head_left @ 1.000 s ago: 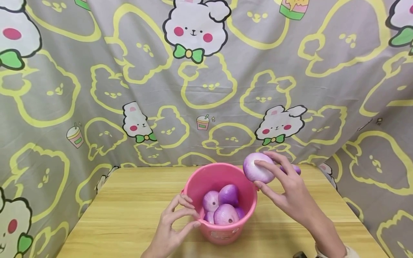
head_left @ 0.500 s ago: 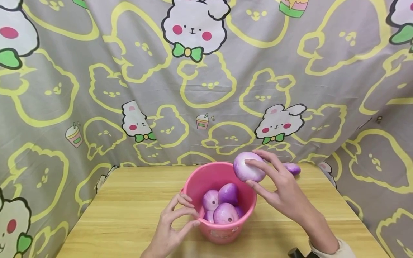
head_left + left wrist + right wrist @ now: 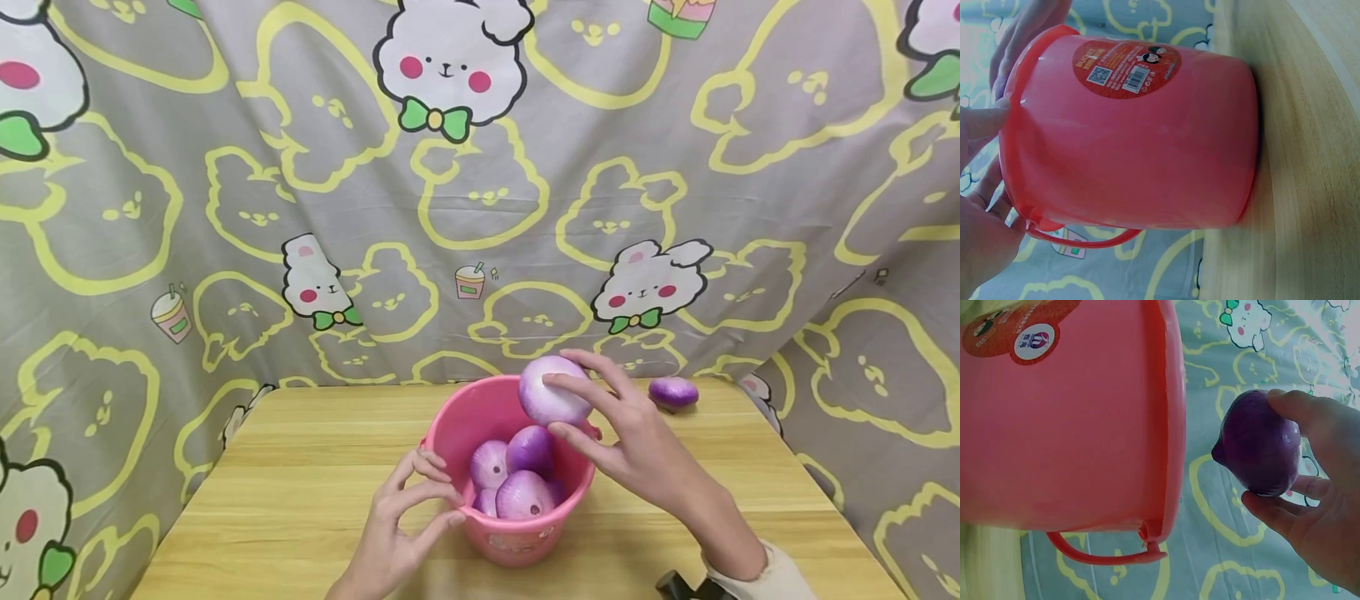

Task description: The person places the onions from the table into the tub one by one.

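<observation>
A pink bucket stands upright on the table, with several purple onions inside. My left hand holds its rim on the near left side, thumb and fingers on the edge; in the left wrist view the thumb lies against the rim. My right hand grips another purple onion between thumb and fingers. This onion is over the bucket's far right rim. In the right wrist view the onion is apart from the bucket wall, its pointed end towards the mouth.
One more purple onion lies on the wooden table at the back right. A black object shows at the bottom edge by the right sleeve. A patterned grey curtain hangs behind and at both sides.
My right hand has moved left with the onion, from beside the bucket to over its rim. The onion on the table has come into full view. My left hand stays on the rim.
</observation>
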`<action>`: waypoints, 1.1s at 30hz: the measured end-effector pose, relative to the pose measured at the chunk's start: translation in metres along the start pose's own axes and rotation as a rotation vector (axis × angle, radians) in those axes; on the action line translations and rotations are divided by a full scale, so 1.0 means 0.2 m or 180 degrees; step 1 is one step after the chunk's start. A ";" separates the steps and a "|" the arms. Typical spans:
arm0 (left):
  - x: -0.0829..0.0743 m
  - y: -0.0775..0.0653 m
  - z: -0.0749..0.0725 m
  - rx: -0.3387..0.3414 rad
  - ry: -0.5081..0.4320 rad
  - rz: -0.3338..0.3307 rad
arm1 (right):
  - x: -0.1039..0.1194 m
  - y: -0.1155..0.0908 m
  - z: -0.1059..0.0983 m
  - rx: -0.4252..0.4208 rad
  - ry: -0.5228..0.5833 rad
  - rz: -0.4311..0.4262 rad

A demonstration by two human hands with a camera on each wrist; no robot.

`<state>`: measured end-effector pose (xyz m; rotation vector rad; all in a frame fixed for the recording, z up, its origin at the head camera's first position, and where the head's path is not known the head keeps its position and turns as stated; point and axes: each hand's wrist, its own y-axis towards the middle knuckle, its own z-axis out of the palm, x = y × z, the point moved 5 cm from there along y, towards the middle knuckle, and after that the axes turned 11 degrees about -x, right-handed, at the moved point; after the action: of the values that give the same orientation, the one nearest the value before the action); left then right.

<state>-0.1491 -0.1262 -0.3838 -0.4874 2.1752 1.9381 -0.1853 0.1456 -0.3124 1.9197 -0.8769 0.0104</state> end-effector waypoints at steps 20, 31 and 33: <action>-0.01 0.02 0.00 -0.0004 -0.0069 0.0036 | 0.04 0.03 0.11 0.0132 0.0233 -0.0220; -0.01 0.02 0.00 -0.0012 -0.0076 0.0042 | 0.07 0.05 0.14 0.0142 0.0269 -0.0278; -0.01 0.02 0.00 -0.0008 -0.0065 0.0032 | 0.07 0.05 0.15 0.0156 0.0265 -0.0285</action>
<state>-0.1489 -0.1258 -0.3803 -0.4556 2.1673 1.9425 -0.1912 0.1115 -0.3141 1.9879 -0.7408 0.0585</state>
